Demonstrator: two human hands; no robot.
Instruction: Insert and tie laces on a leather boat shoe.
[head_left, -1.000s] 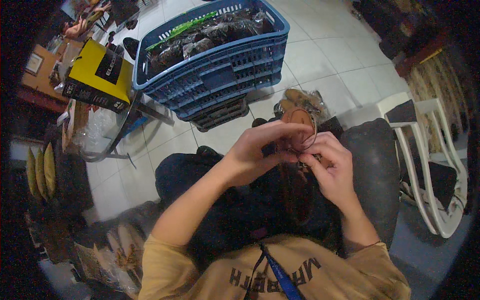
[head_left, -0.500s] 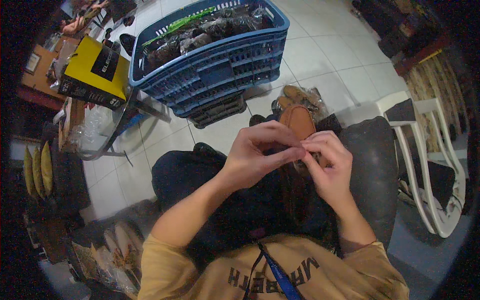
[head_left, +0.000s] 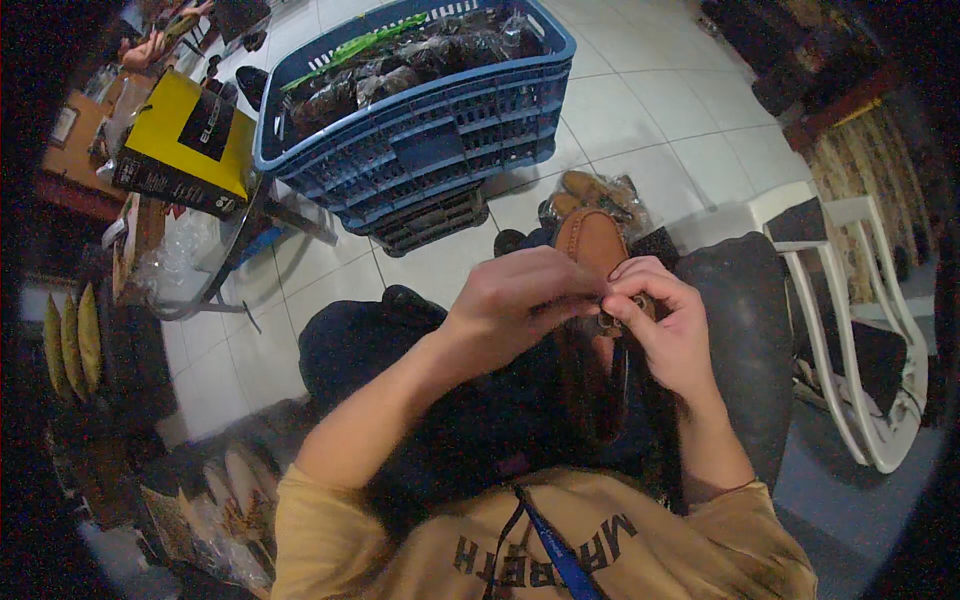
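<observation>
A brown leather loafer point(head_left: 592, 238) lies over my lap, its rounded toe with raised stitching pointing away from me. My left hand point(head_left: 520, 300) is over the loafer's upper from the left, thumb and fingertips pinched together and slightly blurred. From the right, my right hand point(head_left: 660, 325) pinches at the same spot, its fingertips meeting those of the left. Beneath the fingertips shows a small dark, shiny fitting on the loafer's upper. What exactly the fingers hold is too small to make out. The shoe's dark opening and heel extend toward my body.
A blue plastic crate point(head_left: 420, 140) of plastic-wrapped items stands ahead on a black base. A yellow-and-black box point(head_left: 185, 140) is at its left. Wrapped tan shoes point(head_left: 595, 190) lie beyond the loafer. At right stands a white plastic chair point(head_left: 850, 330); more shoes point(head_left: 235, 490) sit at lower left.
My left hand has turned so its back faces up more, its finger loop closing. The right hand has shifted slightly, uncovering the dark fitting and more of the loafer.
</observation>
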